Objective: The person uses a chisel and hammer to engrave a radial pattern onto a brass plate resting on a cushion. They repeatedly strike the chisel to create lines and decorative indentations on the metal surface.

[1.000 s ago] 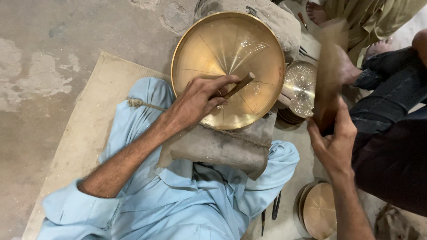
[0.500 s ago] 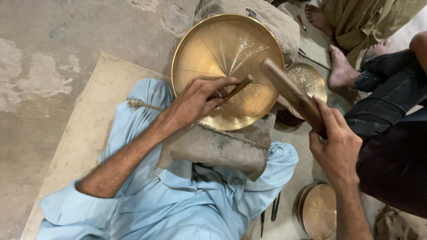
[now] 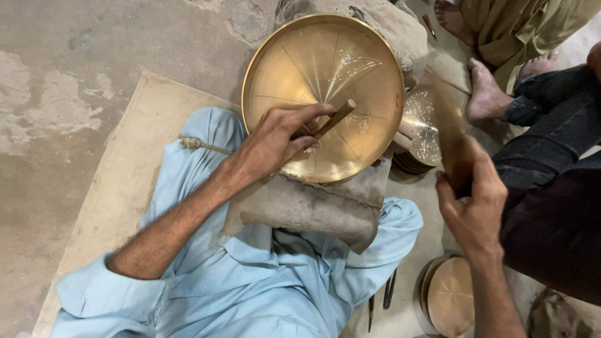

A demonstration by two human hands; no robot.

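A: Status on the big brass tray (image 3: 325, 69)?
B: It is propped on a grey padded block (image 3: 313, 206) across the lap, directly beneath the left hand (image 3: 275, 141). Radial lines and a leaf motif are already cut into its face.
A: Left-hand grip?
B: Clenched on a thin rod-like punch (image 3: 335, 119). The tip is set on the tray just below centre; the shaft is angled up and away from the fingers.
A: Right hand (image 3: 472, 200)?
B: Closed around the handle of a wooden mallet (image 3: 447, 125), which is raised right of the punch and motion-blurred.
A: Step?
B: Judged as mid-strike in chasing the pattern. A square hit on the punch head is called for next, with the tip held steady on its line.
A: Anything else near the grips?
B: A smaller engraved dish (image 3: 422, 128) on a stack is seen between punch and mallet; another brass disc (image 3: 447, 297) lies below the right wrist.
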